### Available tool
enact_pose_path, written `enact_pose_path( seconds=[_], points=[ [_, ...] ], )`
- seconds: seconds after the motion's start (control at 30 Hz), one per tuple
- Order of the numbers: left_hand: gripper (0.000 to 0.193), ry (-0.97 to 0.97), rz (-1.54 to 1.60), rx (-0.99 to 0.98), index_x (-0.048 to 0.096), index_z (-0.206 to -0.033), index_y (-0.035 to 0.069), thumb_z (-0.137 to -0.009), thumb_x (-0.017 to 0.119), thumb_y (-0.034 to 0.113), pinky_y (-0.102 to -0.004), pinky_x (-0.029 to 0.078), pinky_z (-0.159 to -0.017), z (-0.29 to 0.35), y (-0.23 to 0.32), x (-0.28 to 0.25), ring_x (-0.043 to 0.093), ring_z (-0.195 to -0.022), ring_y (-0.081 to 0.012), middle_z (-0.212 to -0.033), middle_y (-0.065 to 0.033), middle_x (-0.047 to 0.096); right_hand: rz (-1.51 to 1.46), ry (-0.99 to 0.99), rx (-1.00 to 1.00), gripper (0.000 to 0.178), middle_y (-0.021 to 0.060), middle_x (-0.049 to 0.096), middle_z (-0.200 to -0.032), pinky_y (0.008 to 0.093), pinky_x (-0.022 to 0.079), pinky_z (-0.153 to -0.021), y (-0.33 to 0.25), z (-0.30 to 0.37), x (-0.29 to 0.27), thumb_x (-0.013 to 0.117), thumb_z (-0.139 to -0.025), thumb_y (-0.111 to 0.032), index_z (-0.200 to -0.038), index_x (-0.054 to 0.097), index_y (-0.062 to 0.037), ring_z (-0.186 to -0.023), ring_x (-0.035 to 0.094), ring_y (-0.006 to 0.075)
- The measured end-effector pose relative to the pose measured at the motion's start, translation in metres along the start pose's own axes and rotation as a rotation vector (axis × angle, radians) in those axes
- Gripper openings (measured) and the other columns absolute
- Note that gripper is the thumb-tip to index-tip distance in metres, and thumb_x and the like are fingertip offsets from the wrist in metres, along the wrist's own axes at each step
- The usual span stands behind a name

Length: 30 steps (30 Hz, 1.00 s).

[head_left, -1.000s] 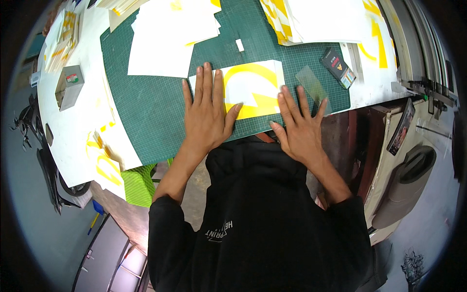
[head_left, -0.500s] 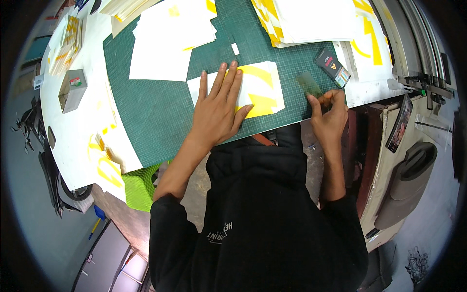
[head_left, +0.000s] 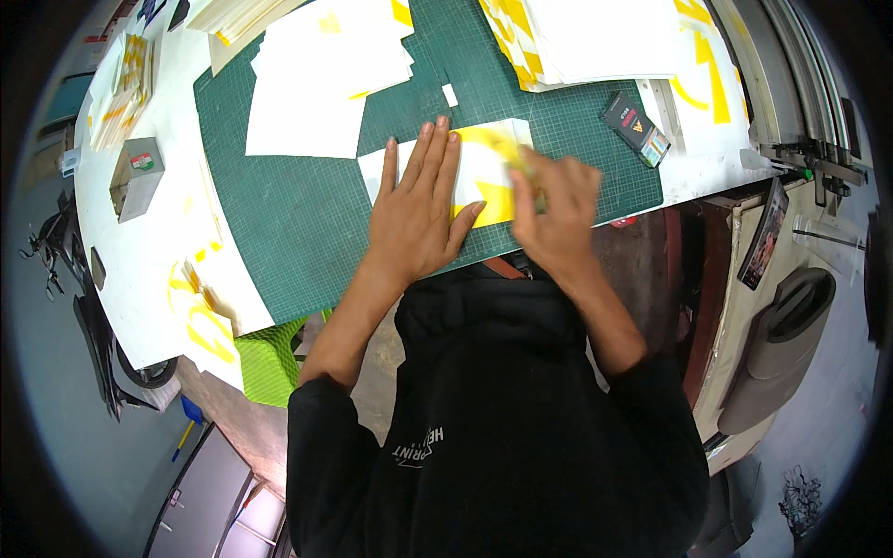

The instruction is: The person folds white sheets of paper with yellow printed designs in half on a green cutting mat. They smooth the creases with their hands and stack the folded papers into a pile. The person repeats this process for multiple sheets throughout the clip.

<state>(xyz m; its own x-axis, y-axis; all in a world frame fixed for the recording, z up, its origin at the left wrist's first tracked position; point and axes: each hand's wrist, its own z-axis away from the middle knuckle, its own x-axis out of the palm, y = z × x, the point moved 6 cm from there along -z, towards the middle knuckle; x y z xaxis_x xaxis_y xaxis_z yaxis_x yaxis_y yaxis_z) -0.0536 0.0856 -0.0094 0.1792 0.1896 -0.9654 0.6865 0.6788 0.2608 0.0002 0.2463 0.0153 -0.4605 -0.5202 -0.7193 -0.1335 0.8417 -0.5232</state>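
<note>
Hands (head_left: 414, 223) (head_left: 563, 219): two
Mat (head_left: 288, 223): one
Sheet under left hand (head_left: 495, 203): one
Black box (head_left: 635, 128): one
Grey box (head_left: 138, 181): one
White block (head_left: 450, 95): one

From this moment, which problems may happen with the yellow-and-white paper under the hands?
1. The left hand lies flat on the yellow-and-white paper; if its pressure eases, the piece might slip or crease crookedly.
2. The right hand, blurred over the paper's right end, might scuff the yellow print; what it may hold is unclear.
3. Loose white sheets lie close to the paper's upper left corner, so a leftward slide could disturb them.
</note>
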Motion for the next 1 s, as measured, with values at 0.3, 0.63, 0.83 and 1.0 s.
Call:
enact_pose_path(
  seconds=[0.3,0.63,0.83,1.0],
  points=[
    [0.074,0.027,0.022,-0.001,0.035,-0.156,-0.006,-0.105,0.046,0.047,-0.0597,0.010,-0.127,-0.001,0.002,-0.002,0.023,-0.158,-0.0363,-0.167,-0.0252,0.029,0.038,0.126,0.082,0.026,0.0051,0.069,-0.087,0.0402,0.039,-0.081,0.042,-0.010,-0.017,0.075,-0.089,-0.011,-0.114,0.073,-0.0048,-0.074,0.059,0.0234],
    [0.073,0.112,0.067,-0.100,0.039,-0.155,-0.005,-0.103,0.056,0.043,-0.0642,0.008,-0.125,-0.005,0.017,0.007,0.023,-0.157,-0.0424,-0.165,-0.0280,0.029,0.246,0.212,0.149,0.036,0.0112,0.066,-0.095,0.0462,0.040,-0.086,0.052,0.021,-0.053,0.074,-0.095,-0.025,-0.120,0.070,-0.0001,-0.094,0.060,0.0297],
    [0.070,0.127,0.059,-0.147,0.037,-0.156,-0.005,-0.103,0.056,0.038,-0.0639,0.008,-0.125,-0.005,0.022,0.011,0.022,-0.157,-0.0422,-0.166,-0.0281,0.027,0.011,-0.095,0.388,0.037,0.0112,0.066,-0.094,0.0460,0.040,-0.086,0.016,0.024,-0.005,0.075,-0.093,-0.024,-0.118,0.068,0.0019,-0.096,0.061,0.0293],
    [0.066,0.115,0.091,-0.149,0.036,-0.159,0.004,-0.103,0.057,0.032,-0.0682,0.010,-0.123,-0.007,0.026,0.006,0.020,-0.157,-0.0450,-0.168,-0.0283,0.023,0.004,-0.154,0.296,0.036,0.0099,0.061,-0.095,0.0450,0.038,-0.082,0.010,0.028,0.002,0.073,-0.092,-0.020,-0.124,0.069,-0.0029,-0.091,0.058,0.0287]
  ],
)
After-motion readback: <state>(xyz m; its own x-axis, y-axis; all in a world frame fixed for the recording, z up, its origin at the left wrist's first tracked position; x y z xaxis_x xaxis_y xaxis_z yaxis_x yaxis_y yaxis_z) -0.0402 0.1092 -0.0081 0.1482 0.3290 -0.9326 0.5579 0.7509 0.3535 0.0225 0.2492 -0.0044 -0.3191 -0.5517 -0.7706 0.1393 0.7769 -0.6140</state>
